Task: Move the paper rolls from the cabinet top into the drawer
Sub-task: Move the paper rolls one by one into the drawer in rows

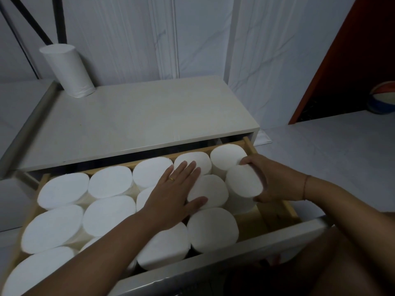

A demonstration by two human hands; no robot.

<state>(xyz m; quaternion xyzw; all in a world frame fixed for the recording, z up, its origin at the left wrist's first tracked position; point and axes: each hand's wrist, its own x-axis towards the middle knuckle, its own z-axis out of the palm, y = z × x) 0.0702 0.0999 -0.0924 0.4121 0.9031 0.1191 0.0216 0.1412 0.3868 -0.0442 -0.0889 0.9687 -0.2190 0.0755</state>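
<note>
A paper roll stands on end at about three o'clock in the open drawer, against the right side, just in front of the rear corner roll and touching its neighbour on the left. The right hand grips it from the right: its fingers curl over the far rim and the thumb wraps the near side. Whether its base sits on the drawer floor cannot be told.

The left hand lies flat at the drawer's centre, fingers straight and slightly spread, palm down on the tops of the packed rolls, holding nothing. These white rolls stand upright in rows, touching one another, and fill the drawer from nine o'clock through to the middle. Bare wooden floor shows at four o'clock.

One more roll stands upright alone at ten o'clock on the pale cabinet top, well apart from both hands.

A ring sits on the left hand and a thin red thread circles the right wrist. A striped ball rests on the floor at two o'clock, beside a red panel
</note>
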